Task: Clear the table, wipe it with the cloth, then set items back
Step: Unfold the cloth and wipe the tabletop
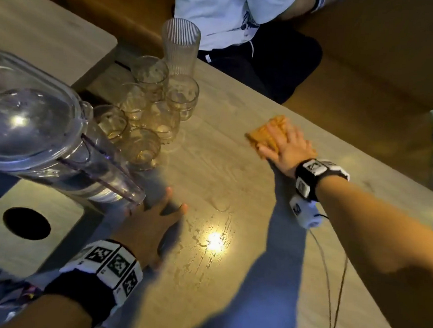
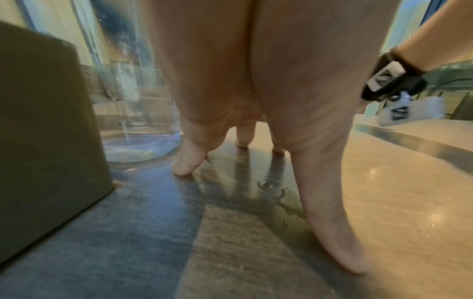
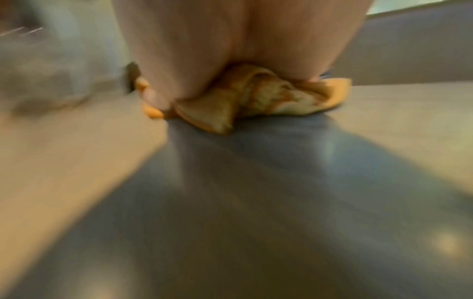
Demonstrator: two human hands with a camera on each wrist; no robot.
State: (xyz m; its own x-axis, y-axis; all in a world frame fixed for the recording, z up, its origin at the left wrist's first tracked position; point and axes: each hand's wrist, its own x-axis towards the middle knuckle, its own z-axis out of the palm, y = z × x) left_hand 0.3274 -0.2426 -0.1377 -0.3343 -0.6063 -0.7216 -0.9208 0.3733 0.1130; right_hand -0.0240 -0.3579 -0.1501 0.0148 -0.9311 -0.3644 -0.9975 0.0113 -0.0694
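Your right hand (image 1: 286, 145) lies flat on the orange cloth (image 1: 268, 132), fingers straight and spread, pressing it onto the wooden table (image 1: 234, 180) toward the far edge. The right wrist view shows the cloth bunched and folded under the palm, so only part of it meets the wood; flatten it under your palm if you want a wider pass. Your left hand (image 1: 150, 225) holds nothing: its fingers are spread apart with the tips resting on the tabletop, just beside the base of the large clear water pitcher (image 1: 35, 127).

This looks like the wiping step, partway through. Wet streaks and droplets (image 1: 205, 241) glisten on the near half of the table, between your two arms, so draw the cloth back toward yourself in overlapping strokes and keep the pressure even.

The cluster of short drinking glasses (image 1: 150, 114) and the tall ribbed glass (image 1: 181, 45) stand grouped at the left end of the same table. Stop each stroke short of them, since a sideways sweep could knock one over. The left hand is well placed to steady the pitcher while you work close to it.
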